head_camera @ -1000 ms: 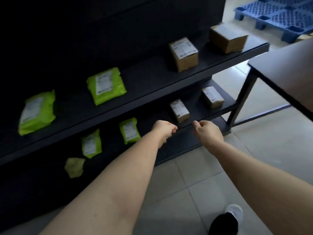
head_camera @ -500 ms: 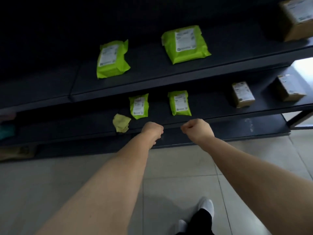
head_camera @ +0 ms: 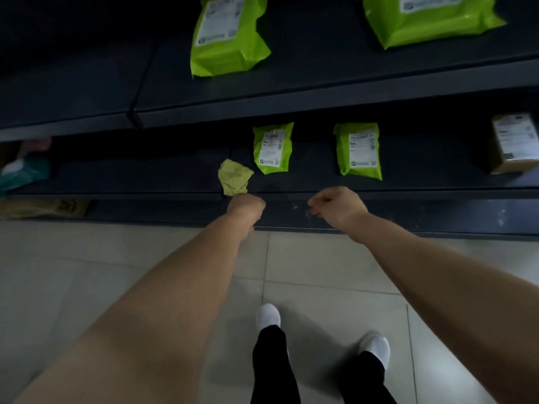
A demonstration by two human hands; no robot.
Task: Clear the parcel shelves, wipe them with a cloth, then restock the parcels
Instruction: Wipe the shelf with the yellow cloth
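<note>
Your left hand [head_camera: 246,208] and right hand [head_camera: 335,207] are apart, each curled into a fist, and hold nothing. Both hang in front of the middle shelf [head_camera: 131,177].

The cloth [head_camera: 234,177] lies crumpled on that shelf at 12 o'clock from the left hand, just beside its knuckles. You cannot tell whether they touch. Expect it to be light and limp, so pinch a raised fold.

The near green parcel [head_camera: 272,148] lies at 1 o'clock from the cloth and the far green parcel [head_camera: 358,150] at 2 o'clock. Judge these pouches soft, light and slick. Grip across the whole body, not by a corner. The cardboard box [head_camera: 514,142] at 3 o'clock looks stiff, so take it by opposite sides.

The frame cuts off the box and the two large green parcels [head_camera: 229,33] on the upper shelf [head_camera: 320,53]. The items at 9 o'clock sit in shadow and cannot be identified
</note>
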